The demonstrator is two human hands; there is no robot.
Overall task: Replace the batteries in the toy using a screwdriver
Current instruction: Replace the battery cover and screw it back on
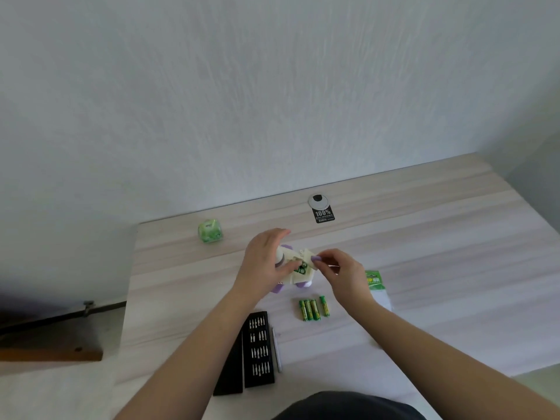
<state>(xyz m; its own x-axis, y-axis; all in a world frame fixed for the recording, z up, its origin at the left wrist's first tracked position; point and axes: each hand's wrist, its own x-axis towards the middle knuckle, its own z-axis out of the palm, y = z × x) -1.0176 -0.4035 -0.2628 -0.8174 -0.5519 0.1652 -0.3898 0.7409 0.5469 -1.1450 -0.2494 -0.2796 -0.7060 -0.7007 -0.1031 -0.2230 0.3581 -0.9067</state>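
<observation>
Left hand [264, 262] grips white-purple toy [298, 275]; right hand [342, 272] pinches compartment cover [309, 257].

A plain room in a home or small office, seemingly. A pale wood-grain desk [424, 237] fills the lower right of the frame, pushed against a bare textured white wall [242, 86]. A round cable grommet [318, 200] sits in the desk's far edge at centre, and light flooring [54, 395] shows lower left.
</observation>
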